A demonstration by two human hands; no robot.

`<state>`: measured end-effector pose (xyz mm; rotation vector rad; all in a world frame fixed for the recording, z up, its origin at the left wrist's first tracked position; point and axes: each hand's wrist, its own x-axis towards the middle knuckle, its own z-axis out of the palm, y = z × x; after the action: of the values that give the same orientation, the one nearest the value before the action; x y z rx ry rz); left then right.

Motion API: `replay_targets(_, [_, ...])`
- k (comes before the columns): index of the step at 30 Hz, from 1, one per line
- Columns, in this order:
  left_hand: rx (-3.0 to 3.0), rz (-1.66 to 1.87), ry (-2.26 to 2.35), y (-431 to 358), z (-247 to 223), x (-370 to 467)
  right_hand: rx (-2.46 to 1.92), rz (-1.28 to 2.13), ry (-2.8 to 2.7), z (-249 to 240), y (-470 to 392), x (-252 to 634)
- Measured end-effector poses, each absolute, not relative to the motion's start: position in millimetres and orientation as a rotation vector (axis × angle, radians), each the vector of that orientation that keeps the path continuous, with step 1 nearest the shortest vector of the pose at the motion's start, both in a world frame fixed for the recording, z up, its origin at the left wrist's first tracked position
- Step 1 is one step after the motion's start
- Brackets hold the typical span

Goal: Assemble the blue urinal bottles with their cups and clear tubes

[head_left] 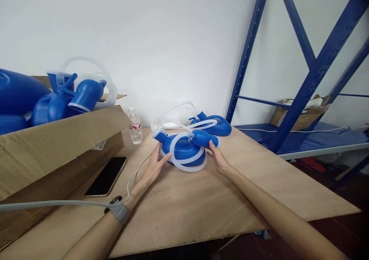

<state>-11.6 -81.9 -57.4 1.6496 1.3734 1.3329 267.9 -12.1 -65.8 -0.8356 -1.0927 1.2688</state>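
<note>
A blue plastic urinal bottle point(181, 148) lies on the wooden table in front of me. A translucent hose point(190, 168) loops over its front and side. On top at the right rests a blue funnel-shaped piece point(203, 138) with a pale rim. My left hand point(157, 163) grips the bottle's left end below the capped neck, thumb in front; some fingers are hidden behind it. At the other end, my right hand point(218, 157) holds the funnel piece near its rim, with the lower fingers partly out of sight.
Behind lies another blue urinal bottle point(221, 126) with a hose. To the left are a water bottle point(135, 126), a phone point(106, 176) and a cardboard box point(66, 144) full of blue bottles. A white cable point(72, 203) crosses my left wrist. Blue shelving point(305, 79) stands right.
</note>
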Motion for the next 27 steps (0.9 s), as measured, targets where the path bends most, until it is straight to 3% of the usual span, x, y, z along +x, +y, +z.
replay_targets(10, [1.773, 1.014, 0.921, -90, -78, 30, -0.908, 1.245, -1.572, -7, -51, 384])
replay_targets(20, [2.001, 0.856, 0.73, -74, -65, 64, -1.123, 1.175, -1.485, -13, -32, 414])
replay_targets(27, [2.1, 0.715, 0.809, -65, -64, 110, -1.478, 1.011, -1.383, 17, -74, 425])
